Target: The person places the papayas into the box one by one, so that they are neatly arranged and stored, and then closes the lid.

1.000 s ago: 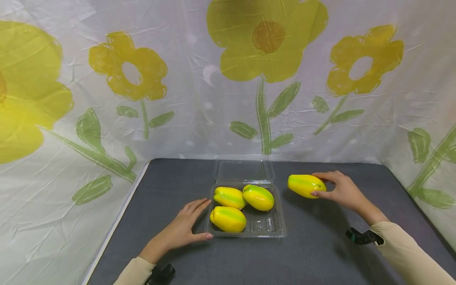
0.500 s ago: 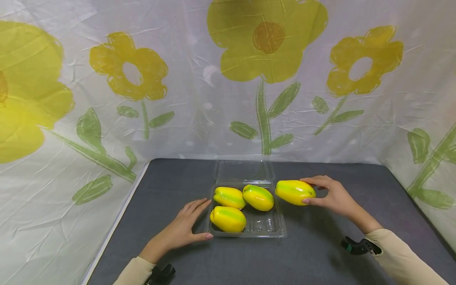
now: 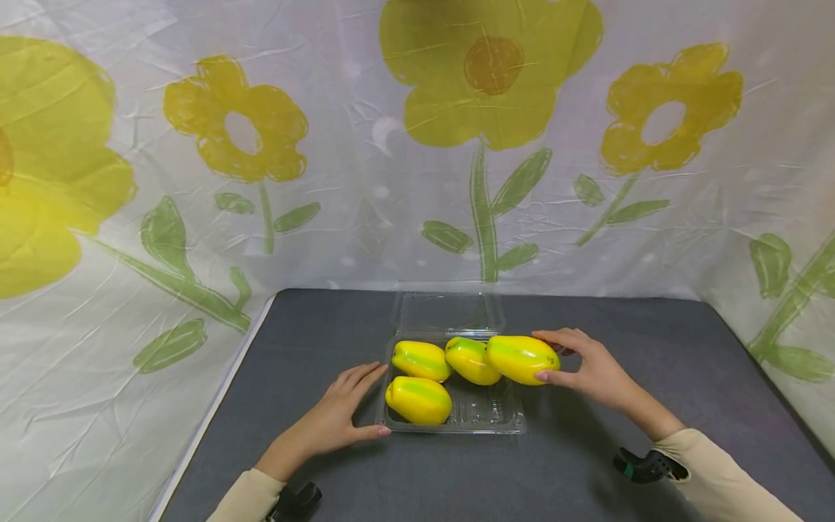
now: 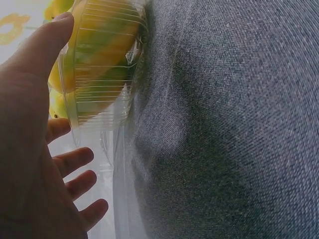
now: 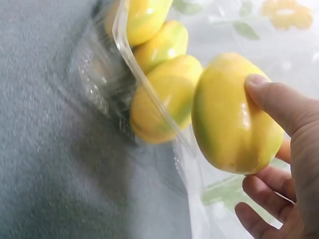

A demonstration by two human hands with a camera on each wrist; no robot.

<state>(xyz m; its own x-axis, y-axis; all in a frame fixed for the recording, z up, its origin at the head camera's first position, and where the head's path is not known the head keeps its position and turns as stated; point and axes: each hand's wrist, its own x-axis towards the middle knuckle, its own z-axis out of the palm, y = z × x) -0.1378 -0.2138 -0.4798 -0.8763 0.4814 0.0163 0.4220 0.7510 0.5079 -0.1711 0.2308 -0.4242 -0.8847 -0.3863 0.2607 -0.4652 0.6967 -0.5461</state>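
Observation:
My right hand (image 3: 590, 370) pinches a yellow-green papaya (image 3: 522, 359) between thumb and fingers, holding it up over the right side of a clear plastic clamshell box (image 3: 485, 428). In the head view this papaya overlaps one in the box. Three similar papayas lie inside: one at the back left (image 3: 420, 361), one at the back middle (image 3: 468, 362) and one at the front left (image 3: 417, 401). My left hand (image 3: 335, 413) is spread at the box's left side, its thumb by the front corner. In the left wrist view, its thumb overlaps the ribbed box wall (image 4: 102, 64).
The box's clear lid (image 3: 446, 312) is folded back behind it. A dark grey cloth (image 3: 600, 319) covers the table, and a white curtain (image 3: 352, 181) with yellow flowers hangs close behind and at both sides. Each wrist wears a black strap device (image 3: 646, 466).
My right hand has carried the papaya leftward and slightly nearer, from beside the box to over its right edge. My left hand and the three papayas in the box have stayed put.

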